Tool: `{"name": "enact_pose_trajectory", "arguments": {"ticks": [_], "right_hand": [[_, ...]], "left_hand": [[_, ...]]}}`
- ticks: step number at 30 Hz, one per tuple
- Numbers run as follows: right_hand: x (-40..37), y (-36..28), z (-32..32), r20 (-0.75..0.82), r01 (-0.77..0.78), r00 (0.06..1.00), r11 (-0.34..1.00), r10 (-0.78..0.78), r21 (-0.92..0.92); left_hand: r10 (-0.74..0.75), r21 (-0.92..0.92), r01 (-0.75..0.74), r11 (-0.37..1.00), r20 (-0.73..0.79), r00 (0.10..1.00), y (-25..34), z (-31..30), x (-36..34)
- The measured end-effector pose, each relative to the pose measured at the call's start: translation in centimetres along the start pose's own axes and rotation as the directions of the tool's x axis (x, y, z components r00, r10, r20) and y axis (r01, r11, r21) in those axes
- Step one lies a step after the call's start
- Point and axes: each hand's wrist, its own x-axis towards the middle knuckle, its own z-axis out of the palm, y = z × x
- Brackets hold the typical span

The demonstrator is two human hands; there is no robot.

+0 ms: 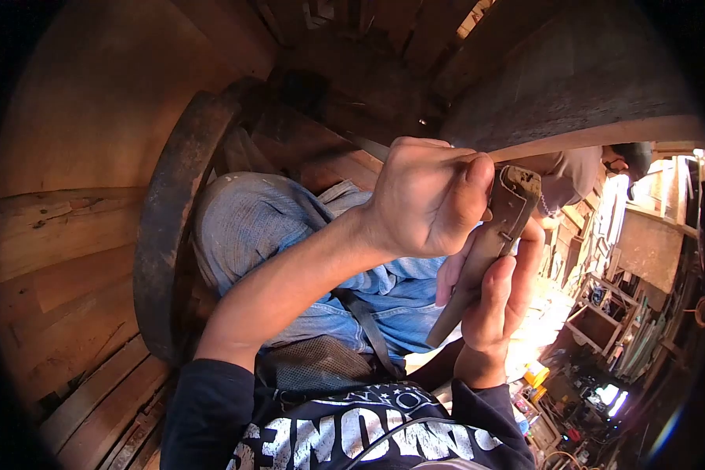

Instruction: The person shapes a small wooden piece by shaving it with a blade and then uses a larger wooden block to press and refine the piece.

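Note:
My right hand (497,301) is wrapped round a long, flat, grey-brown piece (486,247), thumb along its near face and fingers on the far side. This piece slants from lower left to upper right. Its upper end looks worn and edged, with a small pin or staple-like mark on the side. My left hand (431,196) is closed beside that upper end, with its thumb towards the piece. What its curled fingers hold, if anything, is hidden. Below both hands are my legs in worn blue jeans (251,219).
A thick, dark curved slab (176,227) stands at my left, before wooden boards (70,235). A large plank (587,86) crosses just beyond my hands at upper right. Another person (576,176) is behind it. Cluttered shelving and wooden frames (595,325) fill the right side, near a yellow object (536,374).

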Motion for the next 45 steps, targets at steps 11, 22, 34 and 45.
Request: {"name": "enact_pose_trajectory", "arguments": {"ticks": [11,22,34,45], "right_hand": [[0.4,-1.4,0.0,-0.046,-0.107,0.994,0.975,0.099,-0.197],[0.4,-0.7,0.3,-0.076,-0.037,0.997,0.982,0.024,-0.184],[-0.2,0.6,2.2,-0.131,0.005,0.991,0.997,-0.016,-0.083],[-0.5,-2.0,1.8,-0.143,-0.203,0.969,0.979,0.200,0.000]], "left_hand": [[0.022,0.034,-0.023,0.999,0.017,1.000,-0.4,-0.3,0.0],[-0.126,-0.078,0.131,0.988,0.066,0.990,0.2,-0.6,0.6],[-0.097,0.036,0.094,0.995,0.078,0.992,-0.1,0.0,0.4],[-0.018,0.086,0.010,0.996,0.092,0.996,-0.6,-0.2,-0.3]]}}
